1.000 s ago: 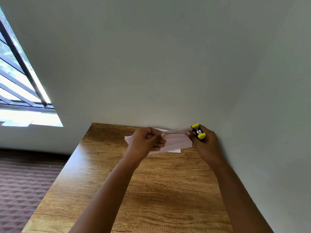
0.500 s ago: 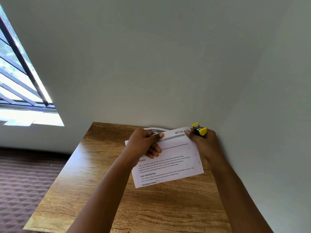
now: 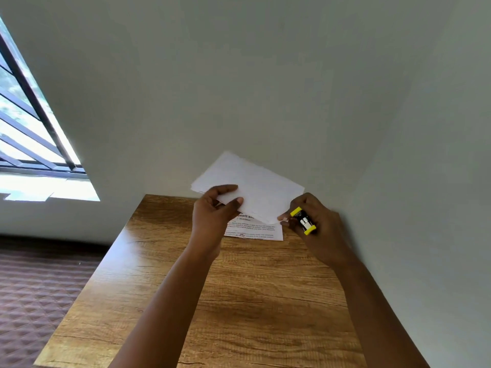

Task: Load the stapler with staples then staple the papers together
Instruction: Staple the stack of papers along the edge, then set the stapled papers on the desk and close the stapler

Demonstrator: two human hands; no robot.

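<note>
My left hand (image 3: 212,216) pinches the near left edge of a stack of white papers (image 3: 255,187), held up off the table with its blank back toward me and tilted away toward the wall. My right hand (image 3: 316,227) is closed around a small black and yellow stapler (image 3: 303,221), and its fingertips touch the stack's lower right corner. Another printed sheet (image 3: 255,231) lies flat on the wooden table (image 3: 239,301) under the raised stack, partly hidden by it and by my left hand.
The table stands in a corner, with plain walls behind it and along its right side. Its left edge drops to a dark patterned floor (image 3: 34,293). A barred window (image 3: 24,123) is at the far left.
The papers, hanging with the printed side toward me half a second ago, have been flipped up and away so the blank back shows. The stapler has dropped slightly to the stack's lower right corner.
</note>
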